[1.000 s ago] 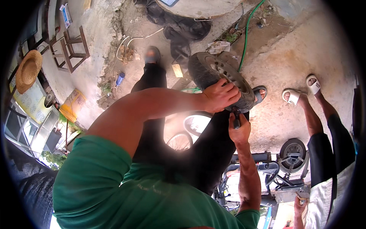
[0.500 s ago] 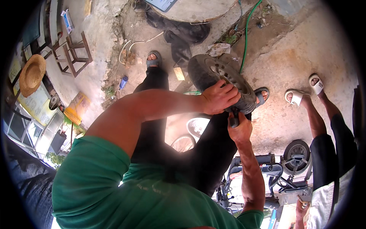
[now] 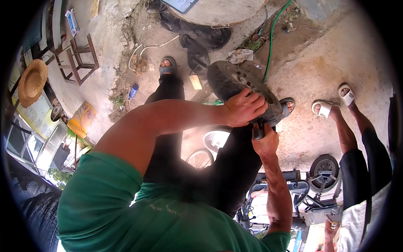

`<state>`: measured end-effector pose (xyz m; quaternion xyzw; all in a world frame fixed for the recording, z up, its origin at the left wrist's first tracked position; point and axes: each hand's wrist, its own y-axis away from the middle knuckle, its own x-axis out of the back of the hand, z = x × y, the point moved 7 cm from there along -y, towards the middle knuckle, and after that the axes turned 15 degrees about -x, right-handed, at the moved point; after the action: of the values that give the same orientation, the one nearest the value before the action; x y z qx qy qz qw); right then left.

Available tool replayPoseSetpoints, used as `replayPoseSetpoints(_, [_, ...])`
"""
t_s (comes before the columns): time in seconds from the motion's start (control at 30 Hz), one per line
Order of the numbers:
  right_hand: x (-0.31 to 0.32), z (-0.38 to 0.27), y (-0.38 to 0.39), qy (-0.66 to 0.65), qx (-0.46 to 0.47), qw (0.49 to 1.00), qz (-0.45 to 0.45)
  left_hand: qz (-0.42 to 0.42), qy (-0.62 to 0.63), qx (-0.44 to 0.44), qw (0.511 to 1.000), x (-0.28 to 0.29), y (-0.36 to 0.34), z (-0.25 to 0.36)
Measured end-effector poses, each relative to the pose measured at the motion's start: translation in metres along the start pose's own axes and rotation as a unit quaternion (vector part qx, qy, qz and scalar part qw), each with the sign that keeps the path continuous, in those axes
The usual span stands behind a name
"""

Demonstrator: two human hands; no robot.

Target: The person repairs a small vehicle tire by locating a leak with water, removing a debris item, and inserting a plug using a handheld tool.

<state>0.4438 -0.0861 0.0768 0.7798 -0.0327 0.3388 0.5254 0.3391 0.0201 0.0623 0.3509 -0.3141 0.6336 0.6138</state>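
A black-tyred wheel (image 3: 224,80) with a dusty metal rim stands tilted in front of my right leg. My left hand (image 3: 247,108) is closed over the near edge of the tyre, fingers curled toward the rim. Just below it, my right hand (image 3: 266,140) is wrapped around a black-handled tool (image 3: 259,130), pressed close to the tyre's lower edge. The working end of that tool is hidden, so its kind does not show.
Another person's sandalled feet (image 3: 325,108) are to the right, with a phone-like object (image 3: 333,218) in that person's hand. Below lies a motorbike (image 3: 289,185). A green hose (image 3: 272,38) runs behind the wheel. A wooden stool frame (image 3: 75,61) and straw hat (image 3: 32,82) are at left.
The view has shifted very slightly. Both hands keep their grips on the wheel and the tool, with hardly any visible movement.
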Motion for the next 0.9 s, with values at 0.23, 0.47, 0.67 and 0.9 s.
replayPoseSetpoints(0.23, [-0.007,0.002,0.004,0.067,-0.015,0.997,-0.026,0.043,-0.033,0.002,0.999,-0.005,0.011,0.013])
replayPoseSetpoints(0.47, [-0.005,0.015,0.010,-0.032,-0.002,0.999,0.007,-0.012,-0.001,-0.006,1.000,0.001,0.005,0.006])
replayPoseSetpoints(0.67, [-0.030,0.033,0.027,-0.256,-0.130,0.946,-0.149,-0.006,-0.002,-0.004,1.000,0.000,0.028,0.015])
replayPoseSetpoints(0.9, [-0.066,0.053,0.046,-0.509,-0.291,0.752,-0.303,0.028,-0.032,-0.015,0.999,0.001,0.031,0.019])
